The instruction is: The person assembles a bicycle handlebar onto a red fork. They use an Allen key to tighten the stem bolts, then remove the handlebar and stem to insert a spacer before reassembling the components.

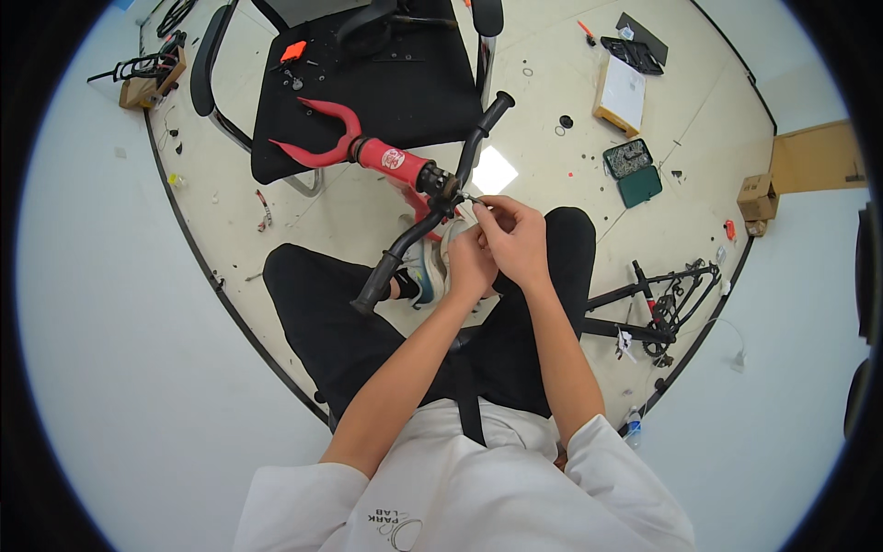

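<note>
A red small-bike frame with its fork [345, 138] rests partly on the black chair seat, the fork prongs pointing left. A black handlebar [425, 225] with dark grips crosses its front end at the stem clamp [445, 189]. Just right of the clamp, my right hand [517, 237] is closed in a pinch on a small thin metal piece [473, 198]; its exact kind is too small to tell. My left hand [471, 264] is closed close beside the right one, below the clamp. What its fingers hold, if anything, is hidden.
Ahead stands a black office chair [405, 92] with an orange item [293, 51] and small parts on its seat. An open green case [635, 175] and a white box [621, 94] lie on the floor to the right. A black bike frame [658, 308] lies by my right knee.
</note>
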Demonstrator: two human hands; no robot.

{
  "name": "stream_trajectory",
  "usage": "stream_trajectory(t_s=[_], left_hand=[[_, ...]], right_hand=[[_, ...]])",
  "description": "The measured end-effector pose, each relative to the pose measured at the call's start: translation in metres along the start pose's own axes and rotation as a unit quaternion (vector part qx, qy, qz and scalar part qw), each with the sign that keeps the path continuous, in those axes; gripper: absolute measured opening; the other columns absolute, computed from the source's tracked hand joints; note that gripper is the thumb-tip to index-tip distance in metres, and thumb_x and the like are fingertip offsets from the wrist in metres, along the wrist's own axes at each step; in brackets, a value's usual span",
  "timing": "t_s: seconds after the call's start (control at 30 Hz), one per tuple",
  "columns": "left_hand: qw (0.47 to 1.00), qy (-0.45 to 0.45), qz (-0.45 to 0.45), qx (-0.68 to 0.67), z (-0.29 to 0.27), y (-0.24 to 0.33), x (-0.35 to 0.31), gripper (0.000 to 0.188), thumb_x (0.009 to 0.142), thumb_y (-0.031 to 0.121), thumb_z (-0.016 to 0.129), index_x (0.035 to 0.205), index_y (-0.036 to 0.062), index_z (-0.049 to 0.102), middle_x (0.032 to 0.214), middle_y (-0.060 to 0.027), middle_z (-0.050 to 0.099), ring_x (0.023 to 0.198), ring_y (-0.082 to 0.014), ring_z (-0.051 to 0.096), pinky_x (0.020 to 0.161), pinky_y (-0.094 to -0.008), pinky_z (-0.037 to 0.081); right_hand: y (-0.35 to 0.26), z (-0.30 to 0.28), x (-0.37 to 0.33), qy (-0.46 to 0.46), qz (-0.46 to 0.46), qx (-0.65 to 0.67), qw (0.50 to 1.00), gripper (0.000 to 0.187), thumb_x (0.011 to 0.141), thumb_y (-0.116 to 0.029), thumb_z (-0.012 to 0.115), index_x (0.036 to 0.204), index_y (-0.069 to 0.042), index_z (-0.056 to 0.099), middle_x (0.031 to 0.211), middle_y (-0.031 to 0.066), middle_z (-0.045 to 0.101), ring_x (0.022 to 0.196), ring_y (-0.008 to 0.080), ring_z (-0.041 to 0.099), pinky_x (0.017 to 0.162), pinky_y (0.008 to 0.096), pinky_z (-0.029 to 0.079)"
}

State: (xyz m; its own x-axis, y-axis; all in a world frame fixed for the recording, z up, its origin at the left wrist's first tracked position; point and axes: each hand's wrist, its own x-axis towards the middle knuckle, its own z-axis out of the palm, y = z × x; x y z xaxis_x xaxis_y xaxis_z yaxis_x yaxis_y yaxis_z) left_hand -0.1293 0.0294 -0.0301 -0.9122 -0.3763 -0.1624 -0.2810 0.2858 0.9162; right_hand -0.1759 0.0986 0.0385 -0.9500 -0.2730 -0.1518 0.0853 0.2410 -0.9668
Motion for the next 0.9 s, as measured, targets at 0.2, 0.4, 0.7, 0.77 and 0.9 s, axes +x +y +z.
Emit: stream_trajectory(t_s=[0.2, 0.4, 0.7, 0.77, 0.9], left_hand=[[0.959, -0.031, 0.039, -0.279, 0.029, -0.01, 0.028, 0.017, 0.086, 0.013, 0.059, 0.096, 0.003, 0.069, 0.091, -0.0086, 0.072, 0.083, -0.0179, 0.069, 0.065, -0.0273, 0.051], [0.79, -0.059, -0.223, -0.568, 0.029, 0.071, 0.048, 0.04, 0.1, 0.028, 0.051, 0.136, 0.0104, 0.048, 0.135, -0.0046, 0.054, 0.097, -0.016, 0.061, 0.067, -0.0239, 0.051], [0.557, -0.061, -0.234, -0.794, -0.012, 0.125, 0.032, 0.026, 0.099, 0.025, 0.052, 0.123, 0.0134, 0.057, 0.123, 0.0085, 0.063, 0.106, -0.0108, 0.057, 0.079, -0.028, 0.044], [0.499, -0.073, -0.221, -0.835, -0.03, 0.125, 0.017, 0.017, 0.098, 0.019, 0.053, 0.111, 0.0107, 0.059, 0.099, 0.0066, 0.063, 0.091, -0.0096, 0.057, 0.074, -0.0265, 0.041], [0.434, -0.158, -0.231, -0.856, -0.073, 0.106, -0.019, 0.009, 0.099, 0.015, 0.046, 0.096, 0.0076, 0.052, 0.066, 0.0047, 0.04, 0.067, -0.0096, 0.044, 0.065, -0.0256, 0.036]], right_hand=[[-0.01, -0.013, -0.005, 0.021, -0.036, 0.015, 0.999, 0.023, 0.086, -0.009, 0.065, 0.106, 0.003, 0.067, 0.081, 0.008, 0.069, 0.072, 0.01, 0.065, 0.068, 0.0236, 0.052], [-0.026, -0.045, -0.02, 0.062, -0.031, 0.122, 0.99, 0.017, 0.091, -0.004, 0.059, 0.103, 0.006, 0.065, 0.083, 0.0082, 0.068, 0.072, 0.0111, 0.064, 0.065, 0.0238, 0.051], [-0.005, -0.068, -0.022, 0.098, 0.017, 0.236, 0.967, 0.017, 0.092, -0.011, 0.061, 0.096, 0.005, 0.066, 0.074, 0.0062, 0.064, 0.062, 0.0116, 0.058, 0.057, 0.0237, 0.047], [-0.005, -0.065, -0.022, 0.088, 0.022, 0.247, 0.965, 0.017, 0.092, -0.012, 0.061, 0.095, 0.004, 0.065, 0.075, 0.0065, 0.064, 0.062, 0.0115, 0.059, 0.057, 0.0234, 0.047], [0.006, -0.062, -0.023, 0.054, 0.056, 0.219, 0.973, 0.016, 0.092, -0.013, 0.061, 0.093, 0.003, 0.065, 0.075, 0.0067, 0.064, 0.062, 0.0111, 0.059, 0.057, 0.023, 0.047]])
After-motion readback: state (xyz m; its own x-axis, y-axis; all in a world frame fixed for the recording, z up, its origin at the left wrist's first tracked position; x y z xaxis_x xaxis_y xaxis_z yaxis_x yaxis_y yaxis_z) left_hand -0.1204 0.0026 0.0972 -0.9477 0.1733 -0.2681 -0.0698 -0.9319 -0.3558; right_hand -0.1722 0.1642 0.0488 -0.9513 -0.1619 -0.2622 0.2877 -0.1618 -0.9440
